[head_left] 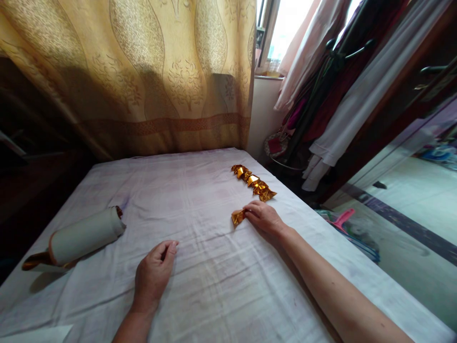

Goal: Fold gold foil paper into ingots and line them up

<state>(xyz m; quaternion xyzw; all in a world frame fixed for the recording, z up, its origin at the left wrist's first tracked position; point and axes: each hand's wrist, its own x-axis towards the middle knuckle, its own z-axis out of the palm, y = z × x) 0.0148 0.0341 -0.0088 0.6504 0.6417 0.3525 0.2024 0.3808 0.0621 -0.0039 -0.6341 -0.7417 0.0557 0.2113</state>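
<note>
Head view. Item: gold foil piece (237, 218), one, folded, at the right-centre of the cloth-covered tabletop (203, 295); my right hand (264, 216) has its right end pinched between thumb and fingertips. Item: row of gold foil pieces (253, 180), folded, touching or overlapping, running slantwise just beyond my right hand, near the right edge; exact count cannot be told. Item: my left hand (154, 270), palm side inward, fingers curled, thumb against forefinger, low over the cloth; whether it grips anything, I cannot tell. Item: pale roll (85, 236), lying on its side, left of my left hand, gold showing at both ends. Item: white sheet (39, 335), near-left corner, partly in view. Item: patterned yellow curtain (185, 81), beyond the far edge.
</note>
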